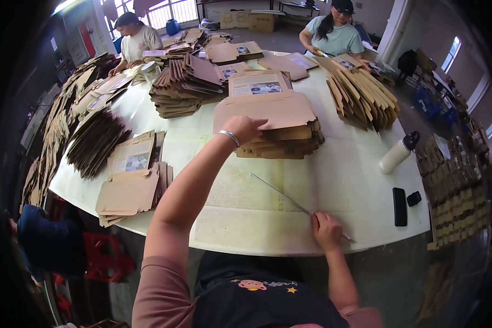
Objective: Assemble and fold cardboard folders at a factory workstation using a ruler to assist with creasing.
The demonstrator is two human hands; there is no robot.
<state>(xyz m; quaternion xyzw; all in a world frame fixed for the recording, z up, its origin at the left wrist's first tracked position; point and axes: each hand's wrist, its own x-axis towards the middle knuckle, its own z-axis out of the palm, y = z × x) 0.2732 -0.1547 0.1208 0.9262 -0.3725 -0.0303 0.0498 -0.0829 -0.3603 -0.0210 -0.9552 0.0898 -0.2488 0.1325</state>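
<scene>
My left hand (245, 130) is at the near edge of the top flat cardboard box sheet (276, 109) on a middle stack. Its index finger stretches rightward over the brown board, while the other fingers curl at the edge, partly hidden. A silver bracelet circles that wrist. Close to the table's front edge, my right hand (327, 230) is closed around a long thin metal strip (279, 192), which slants across the tabletop and sticks out on both sides of the fist. The sheet bears a printed panel with a picture on its far flap.
Cardboard stacks stand at the left front (128, 194), back left (183, 87) and right (361, 95) of the pale table (213, 229). A bottle (397, 154), a phone (399, 206) and a small black object (414, 198) lie right. Two people (139, 44) (336, 35) work across the table.
</scene>
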